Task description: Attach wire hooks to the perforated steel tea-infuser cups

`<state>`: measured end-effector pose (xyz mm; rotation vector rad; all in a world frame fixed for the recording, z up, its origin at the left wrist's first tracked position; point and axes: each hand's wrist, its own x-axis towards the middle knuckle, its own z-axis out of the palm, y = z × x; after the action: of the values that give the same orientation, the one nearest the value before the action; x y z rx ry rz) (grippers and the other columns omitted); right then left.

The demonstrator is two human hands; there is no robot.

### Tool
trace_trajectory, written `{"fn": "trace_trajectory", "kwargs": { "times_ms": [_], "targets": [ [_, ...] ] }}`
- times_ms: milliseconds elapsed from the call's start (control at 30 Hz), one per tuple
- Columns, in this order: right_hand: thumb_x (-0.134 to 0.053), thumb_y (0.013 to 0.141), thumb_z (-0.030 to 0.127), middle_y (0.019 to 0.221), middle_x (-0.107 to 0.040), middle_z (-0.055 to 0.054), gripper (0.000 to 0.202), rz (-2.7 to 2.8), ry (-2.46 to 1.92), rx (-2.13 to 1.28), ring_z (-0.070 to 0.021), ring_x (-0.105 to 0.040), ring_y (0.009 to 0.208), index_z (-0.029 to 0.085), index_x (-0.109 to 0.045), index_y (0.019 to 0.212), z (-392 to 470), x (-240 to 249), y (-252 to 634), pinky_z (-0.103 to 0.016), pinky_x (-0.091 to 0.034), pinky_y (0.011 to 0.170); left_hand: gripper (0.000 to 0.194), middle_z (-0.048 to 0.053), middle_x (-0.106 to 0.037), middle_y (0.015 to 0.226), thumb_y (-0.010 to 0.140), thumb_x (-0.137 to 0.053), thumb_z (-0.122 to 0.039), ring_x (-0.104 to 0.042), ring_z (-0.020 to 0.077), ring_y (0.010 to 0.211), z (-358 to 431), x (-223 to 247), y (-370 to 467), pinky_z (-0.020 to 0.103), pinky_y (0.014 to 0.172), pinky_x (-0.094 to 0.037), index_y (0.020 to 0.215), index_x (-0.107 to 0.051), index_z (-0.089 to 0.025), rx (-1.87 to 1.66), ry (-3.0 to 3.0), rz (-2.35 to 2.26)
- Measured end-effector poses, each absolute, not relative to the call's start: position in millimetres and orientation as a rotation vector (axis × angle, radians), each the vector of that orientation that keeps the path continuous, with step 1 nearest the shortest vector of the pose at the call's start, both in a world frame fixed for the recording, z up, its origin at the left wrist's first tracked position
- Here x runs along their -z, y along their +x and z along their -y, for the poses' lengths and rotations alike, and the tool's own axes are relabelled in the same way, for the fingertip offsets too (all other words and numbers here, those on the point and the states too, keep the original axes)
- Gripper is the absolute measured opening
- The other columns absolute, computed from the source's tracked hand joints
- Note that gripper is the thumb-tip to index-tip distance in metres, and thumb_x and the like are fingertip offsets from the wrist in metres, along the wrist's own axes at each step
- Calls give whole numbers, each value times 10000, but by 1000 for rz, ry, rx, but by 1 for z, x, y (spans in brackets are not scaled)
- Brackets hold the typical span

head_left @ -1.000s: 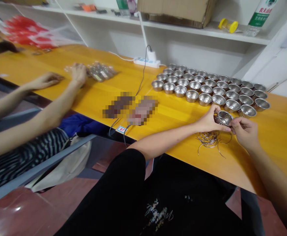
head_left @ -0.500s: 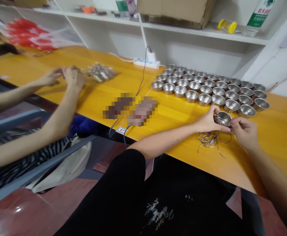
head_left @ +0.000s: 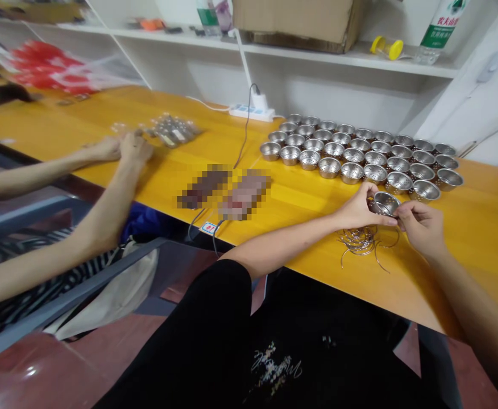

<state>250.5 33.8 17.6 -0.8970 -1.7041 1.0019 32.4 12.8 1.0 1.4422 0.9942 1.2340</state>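
clasping metal cup (head_left: pixel 386 204) with left fingers (head_left: pixel 380 220) — pinching its right rim with right fingers (head_left: pixel 407 213) — just beyond curved wires (head_left: pixel 357 241), near worktop (head_left: pixel 308 201) front edge.

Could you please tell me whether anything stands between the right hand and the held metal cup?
Nothing visible does: the right hand is at the rim of the metal cup, which the left hand holds.

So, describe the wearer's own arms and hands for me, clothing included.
On the left arm, a plain black sleeve ends near the elbow, with a bare forearm beyond it. The right arm has a bare forearm; its upper end is too dark to tell about a sleeve. The left hand and right hand are ungloved.
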Motion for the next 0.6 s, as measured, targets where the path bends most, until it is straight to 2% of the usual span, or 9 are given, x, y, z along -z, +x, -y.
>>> {"fn": "trace_trajectory", "kwargs": {
  "times_ms": [333, 600],
  "targets": [
    [-878, 860, 940, 551, -586, 1, 711, 1752, -903, -942, -137, -494, 480, 243, -774, 765, -35, -20, 250, -290, -382, 447, 854, 34, -614, 1166, 661, -1107, -452, -643, 269, 1159, -13, -2, 32, 458, 1026, -537, 1157, -435, -278, -1275, 1535, -1026],
    [-837, 886, 957, 523, -570, 6, 730, 1779, -890, -880, -139, -488, 475, 248, -745, 737, -32, -26, 246, -295, -403, 454, 852, 29, -610, 1183, 691, -1075, -535, -653, 266, 1135, -10, -6, 32, 454, 988, -530, 1173, -418, -285, -1274, 1629, -1093]
  ]
}}
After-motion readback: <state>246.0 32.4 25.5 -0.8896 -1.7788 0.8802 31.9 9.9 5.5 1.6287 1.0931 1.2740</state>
